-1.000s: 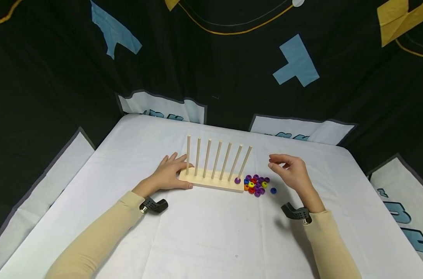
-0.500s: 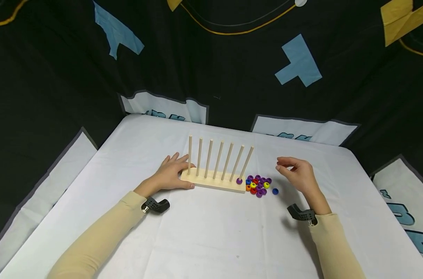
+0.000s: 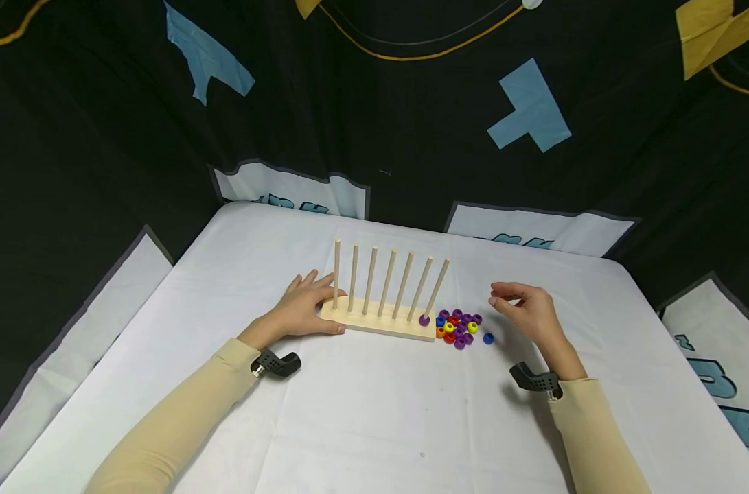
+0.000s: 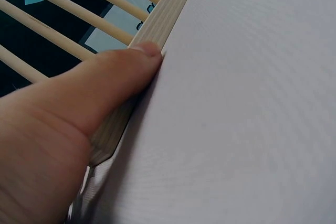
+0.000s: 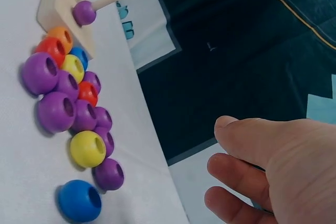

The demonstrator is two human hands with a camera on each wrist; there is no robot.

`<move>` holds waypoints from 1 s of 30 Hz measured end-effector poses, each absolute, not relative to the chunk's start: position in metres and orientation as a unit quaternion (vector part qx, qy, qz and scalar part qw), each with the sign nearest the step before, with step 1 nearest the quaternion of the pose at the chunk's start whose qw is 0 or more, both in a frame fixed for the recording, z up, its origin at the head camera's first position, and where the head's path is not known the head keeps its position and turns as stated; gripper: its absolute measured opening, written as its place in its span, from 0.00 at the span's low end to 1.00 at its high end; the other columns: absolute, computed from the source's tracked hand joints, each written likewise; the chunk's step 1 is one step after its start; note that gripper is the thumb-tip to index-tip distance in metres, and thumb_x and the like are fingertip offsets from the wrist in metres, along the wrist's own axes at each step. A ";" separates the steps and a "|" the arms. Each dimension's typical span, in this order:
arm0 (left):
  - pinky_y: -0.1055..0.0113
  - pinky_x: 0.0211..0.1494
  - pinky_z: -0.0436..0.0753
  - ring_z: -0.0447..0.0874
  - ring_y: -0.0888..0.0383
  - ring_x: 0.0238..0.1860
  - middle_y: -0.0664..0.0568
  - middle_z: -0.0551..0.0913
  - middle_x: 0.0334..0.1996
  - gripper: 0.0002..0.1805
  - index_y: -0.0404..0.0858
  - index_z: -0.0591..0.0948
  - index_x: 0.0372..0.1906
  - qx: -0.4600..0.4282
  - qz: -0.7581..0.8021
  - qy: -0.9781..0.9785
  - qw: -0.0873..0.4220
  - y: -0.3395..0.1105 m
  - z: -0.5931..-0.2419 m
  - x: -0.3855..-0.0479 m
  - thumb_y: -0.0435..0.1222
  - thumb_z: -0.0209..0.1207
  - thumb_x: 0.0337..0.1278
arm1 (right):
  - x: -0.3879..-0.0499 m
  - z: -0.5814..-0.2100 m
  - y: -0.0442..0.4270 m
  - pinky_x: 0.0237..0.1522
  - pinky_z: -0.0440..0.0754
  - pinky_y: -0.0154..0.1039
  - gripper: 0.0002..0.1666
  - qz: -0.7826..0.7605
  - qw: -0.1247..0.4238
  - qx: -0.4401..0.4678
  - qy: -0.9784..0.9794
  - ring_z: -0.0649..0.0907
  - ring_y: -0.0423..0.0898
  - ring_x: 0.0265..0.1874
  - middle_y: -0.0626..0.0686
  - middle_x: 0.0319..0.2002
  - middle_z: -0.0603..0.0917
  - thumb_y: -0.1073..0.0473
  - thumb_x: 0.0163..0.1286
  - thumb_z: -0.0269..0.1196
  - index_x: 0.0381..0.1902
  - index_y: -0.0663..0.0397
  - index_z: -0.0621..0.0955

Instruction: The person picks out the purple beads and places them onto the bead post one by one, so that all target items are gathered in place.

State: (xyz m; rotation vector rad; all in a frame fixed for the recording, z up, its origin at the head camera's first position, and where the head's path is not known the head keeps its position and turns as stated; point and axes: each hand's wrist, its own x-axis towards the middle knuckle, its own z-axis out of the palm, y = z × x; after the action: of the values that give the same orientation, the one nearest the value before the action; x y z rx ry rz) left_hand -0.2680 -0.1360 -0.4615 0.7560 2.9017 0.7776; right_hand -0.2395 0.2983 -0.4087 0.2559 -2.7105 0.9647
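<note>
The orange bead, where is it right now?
In the head view, the orange bead lies at the left edge of the bead cluster, by the right end of the wooden peg rack, with a blue bead and a red bead beside it.

Open air lies above the beads (image 3: 461, 327), but upright pegs (image 3: 386, 283) stand between them and the left hand (image 3: 298, 310).

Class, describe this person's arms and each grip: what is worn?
The left sleeve and right sleeve are plain beige. Both sides carry a black, curved wrist device with small holes and a silvery fitting. The left grip and right grip wear no gloves.
</note>
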 end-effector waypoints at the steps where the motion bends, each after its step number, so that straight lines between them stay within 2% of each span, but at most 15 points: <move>1: 0.27 0.78 0.44 0.47 0.27 0.80 0.36 0.63 0.78 0.40 0.46 0.81 0.64 0.244 0.251 0.936 0.022 -0.136 -0.462 -0.268 0.59 0.73 0.44 | -0.240 -0.410 0.298 0.37 0.77 0.23 0.17 0.329 0.124 0.088 -0.932 0.78 0.25 0.36 0.61 0.44 0.91 0.61 0.69 0.68 0.53 0.63 0.86; 6: 0.26 0.77 0.45 0.48 0.26 0.80 0.36 0.64 0.77 0.40 0.46 0.81 0.64 0.245 0.253 0.936 0.018 -0.136 -0.461 -0.267 0.59 0.73 0.44 | -0.242 -0.416 0.298 0.38 0.78 0.26 0.17 0.324 0.109 0.083 -0.936 0.85 0.48 0.41 0.62 0.44 0.91 0.62 0.69 0.67 0.54 0.64 0.86; 9: 0.26 0.77 0.44 0.48 0.26 0.80 0.36 0.64 0.77 0.40 0.46 0.81 0.64 0.245 0.254 0.935 0.018 -0.136 -0.462 -0.267 0.59 0.74 0.44 | -0.243 -0.420 0.296 0.39 0.79 0.29 0.17 0.324 0.099 0.081 -0.937 0.86 0.55 0.44 0.62 0.45 0.91 0.63 0.69 0.67 0.54 0.64 0.85; 17: 0.27 0.78 0.44 0.48 0.27 0.80 0.36 0.63 0.78 0.40 0.46 0.81 0.64 0.247 0.256 0.934 0.019 -0.137 -0.462 -0.268 0.58 0.73 0.44 | -0.245 -0.430 0.294 0.41 0.82 0.38 0.18 0.319 0.072 0.098 -0.940 0.86 0.58 0.42 0.63 0.45 0.90 0.63 0.68 0.68 0.54 0.65 0.85; 25: 0.27 0.78 0.44 0.48 0.27 0.80 0.36 0.63 0.78 0.40 0.45 0.81 0.64 0.246 0.254 0.935 0.021 -0.137 -0.461 -0.268 0.59 0.73 0.44 | -0.246 -0.437 0.291 0.41 0.82 0.36 0.18 0.321 0.029 0.092 -0.942 0.87 0.57 0.43 0.62 0.47 0.90 0.62 0.68 0.69 0.54 0.64 0.85; 30: 0.27 0.78 0.44 0.47 0.26 0.80 0.36 0.63 0.78 0.40 0.46 0.81 0.64 0.248 0.253 0.935 0.022 -0.137 -0.461 -0.268 0.59 0.73 0.45 | -0.246 -0.438 0.292 0.44 0.84 0.40 0.18 0.311 0.015 0.093 -0.946 0.86 0.55 0.44 0.62 0.49 0.90 0.63 0.67 0.68 0.54 0.65 0.85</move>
State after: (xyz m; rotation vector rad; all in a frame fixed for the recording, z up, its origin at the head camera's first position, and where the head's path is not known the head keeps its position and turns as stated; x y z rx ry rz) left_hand -0.2681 -0.1369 -0.4610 0.7679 2.8960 0.7827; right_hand -0.2459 0.2923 -0.4378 0.2899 -2.9425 0.9669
